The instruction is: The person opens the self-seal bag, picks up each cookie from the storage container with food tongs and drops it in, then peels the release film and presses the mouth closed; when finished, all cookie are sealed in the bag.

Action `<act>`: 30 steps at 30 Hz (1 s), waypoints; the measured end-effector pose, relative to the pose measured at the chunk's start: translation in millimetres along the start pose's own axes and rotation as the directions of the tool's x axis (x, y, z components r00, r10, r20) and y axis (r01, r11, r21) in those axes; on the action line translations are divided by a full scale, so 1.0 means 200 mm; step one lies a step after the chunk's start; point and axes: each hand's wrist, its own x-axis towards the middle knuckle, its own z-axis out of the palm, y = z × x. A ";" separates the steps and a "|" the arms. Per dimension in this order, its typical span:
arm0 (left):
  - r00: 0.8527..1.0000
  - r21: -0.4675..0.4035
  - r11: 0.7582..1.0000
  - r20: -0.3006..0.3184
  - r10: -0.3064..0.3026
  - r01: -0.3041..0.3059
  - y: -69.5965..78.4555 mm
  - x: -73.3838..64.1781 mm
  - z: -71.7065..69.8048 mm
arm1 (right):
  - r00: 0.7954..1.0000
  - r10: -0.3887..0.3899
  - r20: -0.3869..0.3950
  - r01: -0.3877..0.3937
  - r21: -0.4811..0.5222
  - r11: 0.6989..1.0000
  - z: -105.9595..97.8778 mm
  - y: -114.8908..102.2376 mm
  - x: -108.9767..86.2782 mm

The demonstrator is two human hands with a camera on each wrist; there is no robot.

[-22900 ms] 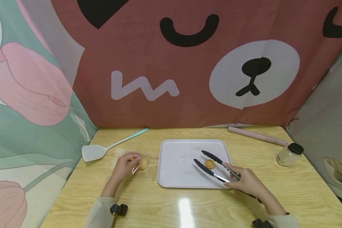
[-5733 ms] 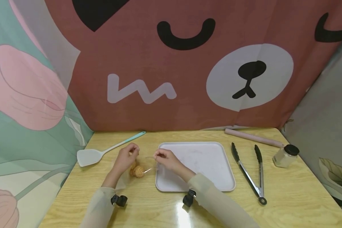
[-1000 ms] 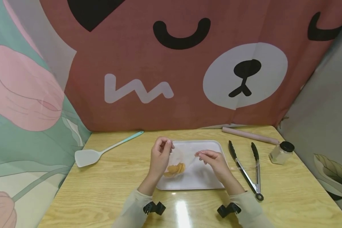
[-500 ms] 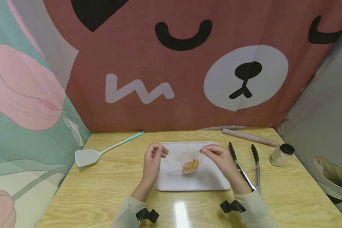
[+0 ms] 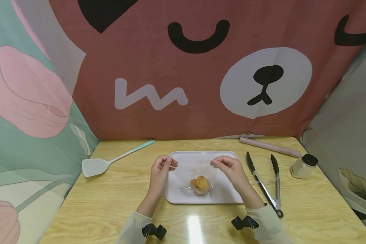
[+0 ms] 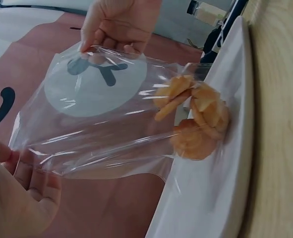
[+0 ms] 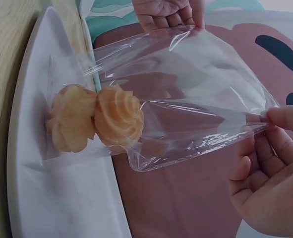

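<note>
Between my hands hangs a clear plastic bag [image 6: 96, 124], its upper corners pinched one in each hand. My left hand [image 5: 161, 173] grips the left corner between thumb and fingers, and my right hand [image 5: 231, 171] pinches the right one. Several swirled golden cookies [image 5: 201, 184] are gathered at the bottom of the bag, close over the white tray [image 5: 178, 198]. In the right wrist view two of the cookies [image 7: 119, 116] show their piped ridges through the film.
Black-tipped metal tongs [image 5: 263, 186] lie spread to the right of the tray, near a black-lidded glass jar [image 5: 304, 166]. A pink rolling pin [image 5: 269, 147] lies along the back edge. To the left is a white spatula [image 5: 96, 167] with a turquoise handle.
Over the last second both hands drew slightly apart and the bag with the cookies swung toward the tray's middle. Earlier, the bag was left of the tray and the right hand held the tongs.
</note>
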 end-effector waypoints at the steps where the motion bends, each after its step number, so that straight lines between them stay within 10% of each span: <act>1: 1.000 -0.002 1.000 0.008 0.000 0.000 0.00 0.01 0.00 | 1.000 0.004 -0.007 -0.004 0.010 1.000 0.00 0.01 0.00; 30: 0.972 0.019 0.996 0.224 0.077 -0.083 -0.03 0.06 0.02 | 0.999 0.036 -0.014 -0.034 0.136 0.990 -0.05 0.09 0.03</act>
